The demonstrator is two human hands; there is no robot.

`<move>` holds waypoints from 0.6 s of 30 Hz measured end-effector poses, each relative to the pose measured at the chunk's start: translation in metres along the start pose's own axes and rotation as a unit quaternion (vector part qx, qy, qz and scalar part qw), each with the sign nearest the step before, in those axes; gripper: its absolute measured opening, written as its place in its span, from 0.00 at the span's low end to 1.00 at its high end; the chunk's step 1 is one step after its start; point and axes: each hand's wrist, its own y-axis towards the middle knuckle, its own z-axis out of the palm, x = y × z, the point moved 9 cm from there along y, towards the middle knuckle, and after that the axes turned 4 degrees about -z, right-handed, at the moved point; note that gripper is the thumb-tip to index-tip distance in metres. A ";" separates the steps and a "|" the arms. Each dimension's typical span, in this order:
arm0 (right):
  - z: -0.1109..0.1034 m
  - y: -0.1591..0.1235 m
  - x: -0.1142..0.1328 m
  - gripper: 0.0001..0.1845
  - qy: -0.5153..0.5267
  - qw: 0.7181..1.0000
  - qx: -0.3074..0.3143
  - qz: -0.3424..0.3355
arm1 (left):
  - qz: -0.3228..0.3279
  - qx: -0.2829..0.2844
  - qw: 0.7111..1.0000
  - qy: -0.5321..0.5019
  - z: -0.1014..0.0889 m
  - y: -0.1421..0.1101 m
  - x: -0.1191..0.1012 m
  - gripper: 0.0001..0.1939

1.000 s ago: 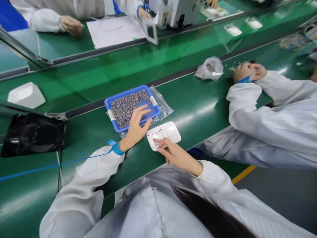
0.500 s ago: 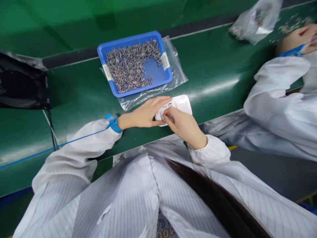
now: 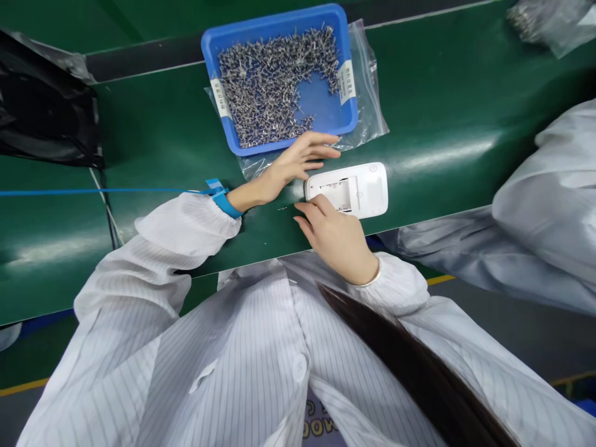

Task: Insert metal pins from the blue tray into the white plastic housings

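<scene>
A small white plastic device [image 3: 356, 189] lies flat on the green belt [image 3: 442, 143], with a recessed panel on its left half. My right hand [image 3: 333, 236] rests against its near left corner, fingers bent and touching the casing. My left hand [image 3: 298, 162] lies on the belt just left of the device, fingers stretched toward the blue tray [image 3: 347, 99], holding nothing I can see. The tray is full of small metal screws [image 3: 270, 93] and sits on a clear plastic bag [image 3: 372, 112]. A blue wrist strap [image 3: 223, 197] with a blue cord circles my left wrist.
A black bag [image 3: 44, 105] lies at the far left. A co-worker's white sleeve [image 3: 544, 205] reaches in from the right. A clear bag of small parts [image 3: 544, 22] sits at the top right. The belt's near edge runs just below my hands.
The view has tilted down and closer. My left hand slid off the device toward the tray, fingers stretched out. My right hand moved from on top of the device to its near left corner.
</scene>
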 end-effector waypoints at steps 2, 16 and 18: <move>0.008 0.007 0.008 0.23 -0.020 0.999 0.032 -0.007 | 0.004 0.009 1.000 0.014 0.003 0.000 -0.001 0.34; 0.009 0.017 0.012 0.19 -0.003 1.000 -0.021 0.009 | -0.015 0.010 0.995 0.103 0.010 -0.003 -0.006 0.29; -0.003 0.009 -0.001 0.16 0.022 0.997 -0.068 0.025 | -0.013 0.011 0.993 0.118 0.011 -0.005 -0.011 0.28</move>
